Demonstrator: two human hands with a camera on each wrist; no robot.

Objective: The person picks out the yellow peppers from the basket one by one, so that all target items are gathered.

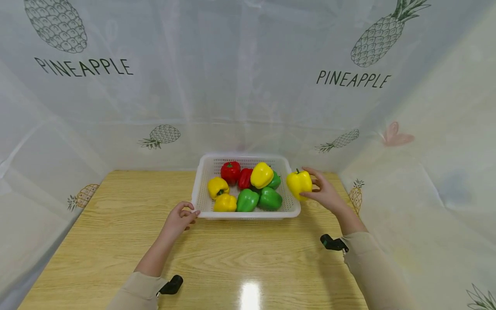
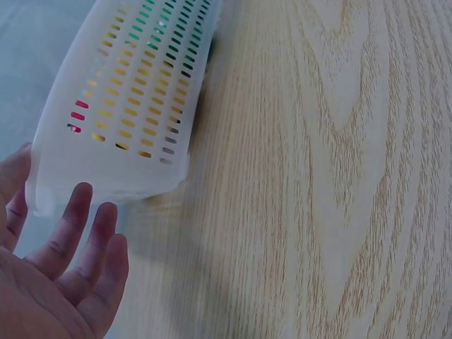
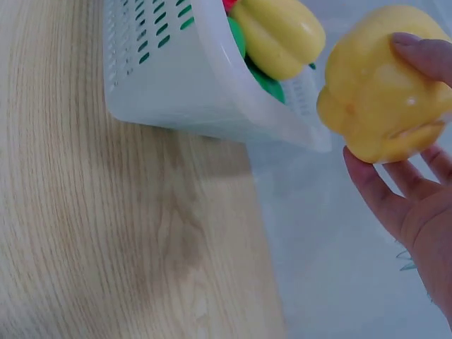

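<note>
My right hand (image 1: pixel 323 193) grips a yellow bell pepper (image 1: pixel 299 184) just off the right end of a white plastic basket (image 1: pixel 248 214). In the right wrist view the thumb lies over the pepper (image 3: pixel 381 85) and the fingertips support it from below. The left hand (image 1: pixel 181 220) is at the basket's near left corner, thumb over the rim. From the left wrist, the other fingers (image 2: pixel 92 261) curve loosely beside the basket's end wall (image 2: pixel 106 166). Inside the basket lie yellow peppers (image 1: pixel 261 175), red peppers (image 1: pixel 230 172) and green peppers (image 1: pixel 248 200).
The basket stands on a wood-grain table (image 1: pixel 232 249) near its far edge. Behind it hangs a pale sheet (image 1: pixel 232 94) printed with pineapples, which also closes off both sides. A black wrist camera mount sits on the left sleeve (image 1: pixel 141 288) and on the right sleeve (image 1: pixel 368 258).
</note>
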